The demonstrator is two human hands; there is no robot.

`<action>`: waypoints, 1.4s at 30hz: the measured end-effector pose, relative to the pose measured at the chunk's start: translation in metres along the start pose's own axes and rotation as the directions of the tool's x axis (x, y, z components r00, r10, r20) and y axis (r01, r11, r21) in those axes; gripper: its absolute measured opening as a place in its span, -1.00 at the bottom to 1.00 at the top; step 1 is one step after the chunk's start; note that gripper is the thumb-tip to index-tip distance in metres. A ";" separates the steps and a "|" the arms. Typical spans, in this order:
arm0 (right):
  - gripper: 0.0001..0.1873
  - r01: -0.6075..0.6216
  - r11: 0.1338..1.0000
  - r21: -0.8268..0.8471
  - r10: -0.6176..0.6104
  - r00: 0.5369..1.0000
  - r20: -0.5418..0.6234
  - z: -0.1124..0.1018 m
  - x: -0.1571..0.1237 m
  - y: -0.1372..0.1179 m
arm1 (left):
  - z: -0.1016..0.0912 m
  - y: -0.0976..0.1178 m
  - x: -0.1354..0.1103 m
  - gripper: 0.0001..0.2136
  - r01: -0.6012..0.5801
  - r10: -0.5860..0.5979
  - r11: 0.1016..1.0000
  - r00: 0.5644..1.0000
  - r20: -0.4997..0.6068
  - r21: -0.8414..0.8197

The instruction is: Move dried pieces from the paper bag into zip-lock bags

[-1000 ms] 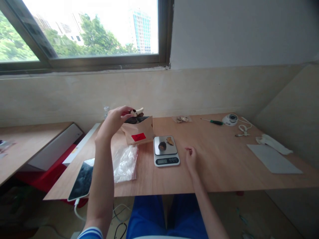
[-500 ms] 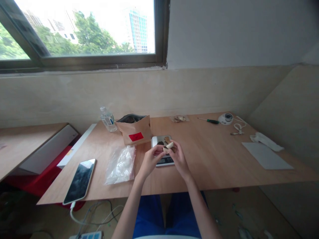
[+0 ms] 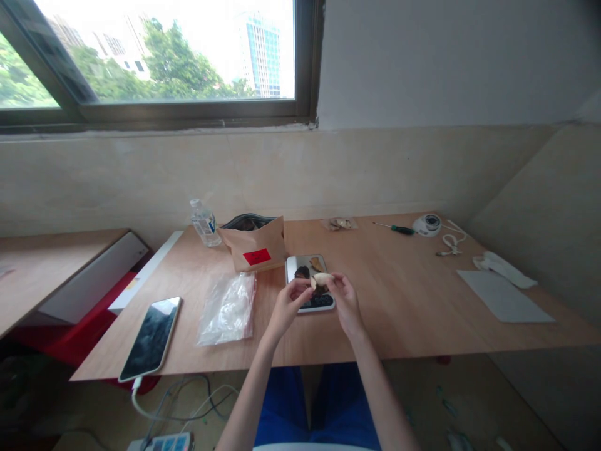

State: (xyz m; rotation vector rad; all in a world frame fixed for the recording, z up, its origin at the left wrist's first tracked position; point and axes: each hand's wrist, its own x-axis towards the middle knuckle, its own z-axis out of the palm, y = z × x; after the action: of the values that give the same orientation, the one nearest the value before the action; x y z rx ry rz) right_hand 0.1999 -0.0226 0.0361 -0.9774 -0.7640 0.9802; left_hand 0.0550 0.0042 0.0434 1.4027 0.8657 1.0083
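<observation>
Over a small kitchen scale [image 3: 290, 269], my left hand [image 3: 292, 299] and my right hand [image 3: 345, 299] almost meet. Between their fingertips is a cream-coloured dried piece [image 3: 323, 279], dark on its underside; its exact kind is too small to tell. The right fingers pinch its right end. My left thumb and fingers are closed at its left end, where a small pale part shows. On the scale's plate lie a dark dried piece [image 3: 301, 272] and a brownish-yellow one [image 3: 316, 264]. The scale's dark display is partly hidden by my hands.
A kraft pouch [image 3: 258, 241] stands behind left, near a water bottle [image 3: 205, 224]. A clear plastic bag [image 3: 228, 310] and a phone [image 3: 151, 338] lie left. At the back are a small bag of pieces [image 3: 340, 223], a screwdriver [image 3: 399, 229] and a white camera [image 3: 427, 225].
Both hands have shifted slightly right and the cream piece has turned, now lying more level. More of the scale's plate and display shows. The view has moved a little.
</observation>
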 end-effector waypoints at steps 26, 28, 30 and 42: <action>-0.55 -0.014 0.986 -0.169 -0.008 0.992 -0.129 -0.021 0.030 0.041 | -0.028 -0.024 0.007 -0.83 -0.152 0.283 0.807 0.948 -0.148 0.571; -0.56 0.017 0.946 -0.323 -0.066 0.988 -0.141 -0.026 0.033 0.046 | -0.028 -0.027 0.008 -0.84 -0.152 0.294 0.779 0.945 -0.141 0.608; -0.58 0.065 0.862 -0.503 -0.152 0.979 -0.134 -0.031 0.036 0.050 | -0.028 -0.029 0.011 -0.86 -0.155 0.318 0.741 0.938 -0.139 0.653; -0.62 0.235 0.672 -0.702 -0.374 0.926 -0.048 -0.034 0.037 0.056 | -0.022 -0.023 0.014 -0.84 -0.150 0.425 0.597 0.892 -0.152 0.788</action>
State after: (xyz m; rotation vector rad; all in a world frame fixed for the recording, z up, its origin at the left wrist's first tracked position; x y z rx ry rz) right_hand 0.2255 0.0134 -0.0242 -1.5007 -1.1250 0.2683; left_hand 0.0404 0.0270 0.0211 2.1990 1.4587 1.2109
